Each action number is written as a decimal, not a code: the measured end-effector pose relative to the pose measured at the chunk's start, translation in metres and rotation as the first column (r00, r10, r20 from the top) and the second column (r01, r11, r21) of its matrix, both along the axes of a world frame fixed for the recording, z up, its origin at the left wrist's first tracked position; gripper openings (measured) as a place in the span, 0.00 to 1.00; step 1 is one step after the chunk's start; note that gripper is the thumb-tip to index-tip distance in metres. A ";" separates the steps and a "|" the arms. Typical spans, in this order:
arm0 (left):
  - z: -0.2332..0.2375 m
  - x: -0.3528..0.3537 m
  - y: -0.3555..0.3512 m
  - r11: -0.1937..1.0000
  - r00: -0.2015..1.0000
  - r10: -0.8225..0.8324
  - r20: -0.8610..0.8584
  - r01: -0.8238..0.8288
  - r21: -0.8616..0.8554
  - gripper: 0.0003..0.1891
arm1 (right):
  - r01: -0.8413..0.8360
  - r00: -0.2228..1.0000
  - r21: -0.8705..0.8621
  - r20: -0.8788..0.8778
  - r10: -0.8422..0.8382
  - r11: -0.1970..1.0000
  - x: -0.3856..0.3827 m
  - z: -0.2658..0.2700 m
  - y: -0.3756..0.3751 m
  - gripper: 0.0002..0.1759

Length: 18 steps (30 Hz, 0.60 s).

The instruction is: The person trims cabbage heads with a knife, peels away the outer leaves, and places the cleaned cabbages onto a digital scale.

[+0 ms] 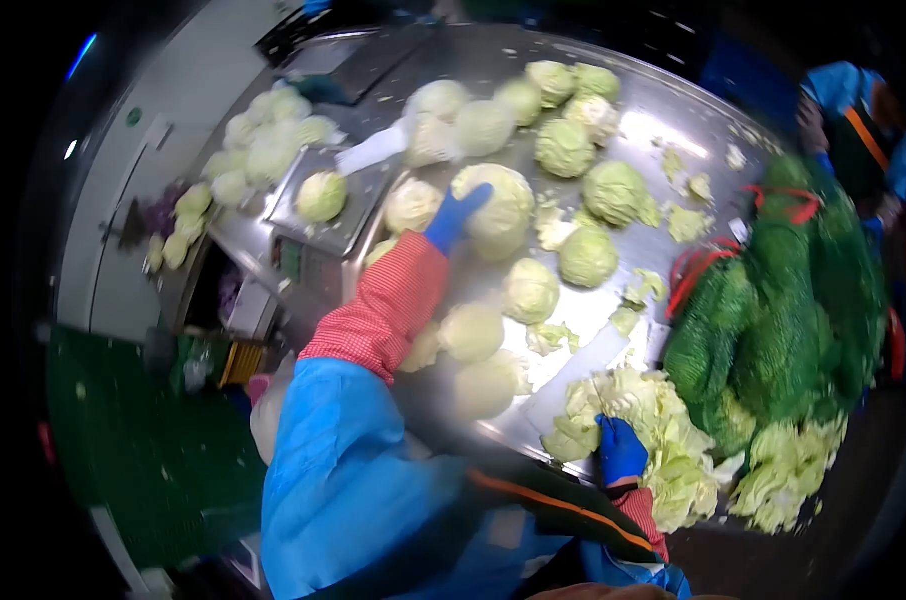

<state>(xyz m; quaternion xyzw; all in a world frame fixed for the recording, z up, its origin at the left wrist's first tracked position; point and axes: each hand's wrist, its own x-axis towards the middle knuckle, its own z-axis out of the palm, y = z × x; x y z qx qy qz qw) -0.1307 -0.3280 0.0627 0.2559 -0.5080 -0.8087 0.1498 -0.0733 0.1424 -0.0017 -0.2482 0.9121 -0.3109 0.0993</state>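
Observation:
My left hand [460, 215], in a blue glove with a red checked cuff, is stretched out over the left side of a large pale green cabbage [503, 215]. Its visible fingers lie extended against the head. Near the table's front edge, my right hand [621, 452], also gloved in blue, is closed beside a heap of loose cabbage leaves [663, 410]. A small dark piece shows at its fingers, too little to name. A pale flat strip [583, 375] lies just beyond this hand. Several trimmed cabbages [586, 255] sit on the metal table between and beyond my hands.
On the left, one cabbage [321, 197] rests on a weighing scale [358, 215]. Bagged cabbages [273, 130] lie behind it. Green net sacks [773, 300] with red ties stand at the right. Leaf scraps [688, 223] litter the metal table [653, 85]. Another person [858, 130] is at far right.

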 end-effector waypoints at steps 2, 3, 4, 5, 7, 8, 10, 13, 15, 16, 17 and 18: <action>0.002 0.030 0.002 0.953 0.996 0.026 -0.087 -0.051 -0.298 0.38 | 0.077 0.988 -0.049 0.138 -0.069 0.996 0.001 -0.007 -0.001 0.14; 0.004 0.043 0.003 0.895 0.995 0.054 -0.088 -0.088 -0.437 0.43 | 0.057 0.988 -0.062 0.148 -0.047 0.996 0.000 -0.008 -0.001 0.14; 0.006 0.057 0.003 0.818 0.993 0.078 -0.088 -0.114 -0.564 0.48 | 0.044 0.987 -0.071 0.156 -0.032 0.997 0.000 -0.008 0.000 0.14; 0.010 0.070 0.004 0.758 0.993 0.089 -0.083 -0.121 -0.640 0.50 | -0.061 0.993 -0.022 0.102 0.063 0.998 0.000 -0.008 0.004 0.12; 0.018 0.092 0.001 0.668 0.993 0.093 -0.079 -0.121 -0.734 0.55 | -0.244 0.970 0.089 -0.004 0.245 0.966 -0.003 -0.007 0.008 0.18; 0.020 0.103 0.003 0.755 0.994 0.091 -0.063 -0.110 -0.647 0.58 | -0.270 0.963 0.126 0.012 0.271 0.955 -0.006 -0.004 0.007 0.18; 0.048 0.123 0.014 0.698 0.993 0.122 -0.013 -0.095 -0.710 0.59 | -0.322 0.947 0.206 0.049 0.319 0.924 -0.010 0.007 0.002 0.18; 0.078 0.145 0.016 0.581 0.977 0.192 0.088 -0.041 -0.813 0.61 | -0.235 0.963 0.382 0.213 0.163 0.894 -0.018 -0.003 -0.006 0.17; 0.071 0.153 0.009 0.565 0.981 0.194 0.016 -0.099 -0.819 0.63 | -0.383 0.892 0.446 -0.051 0.450 0.809 -0.019 -0.006 -0.003 0.14; 0.071 0.157 0.005 0.529 0.977 0.212 0.024 -0.095 -0.843 0.64 | -0.355 0.928 0.313 0.003 0.373 0.881 -0.022 -0.007 -0.007 0.11; 0.064 0.159 -0.001 0.509 0.973 0.232 0.019 -0.105 -0.855 0.65 | -0.307 0.952 0.177 0.074 0.298 0.935 -0.022 -0.008 -0.011 0.13; 0.057 0.160 -0.006 0.488 0.969 0.248 0.016 -0.110 -0.866 0.66 | -0.236 0.961 0.043 0.158 0.227 0.971 -0.018 -0.003 -0.018 0.17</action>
